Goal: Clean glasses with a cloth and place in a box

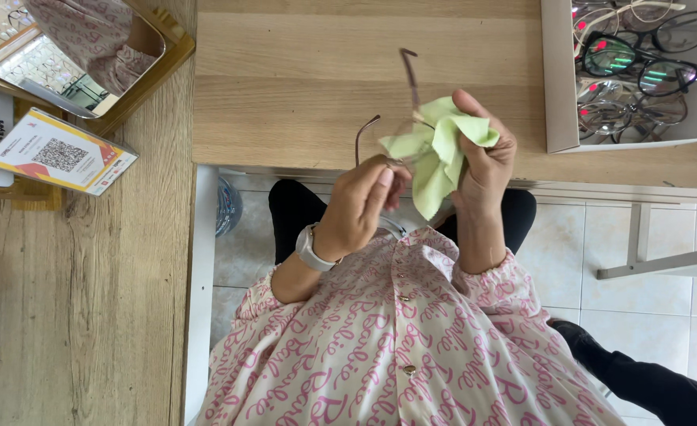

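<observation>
My left hand, with a pale watch on the wrist, pinches a pair of thin-framed glasses by the frame edge. Their two dark temples stick up over the wooden table. My right hand grips a light green cloth that is bunched around one lens. Both hands are held close together in front of my chest, just over the table's near edge. The lens under the cloth is mostly hidden.
An open box with several pairs of glasses stands at the table's far right. At the far left, a wood-framed mirror leans above a printed card. Another person's dark trouser leg and shoe show on the tiled floor at lower right.
</observation>
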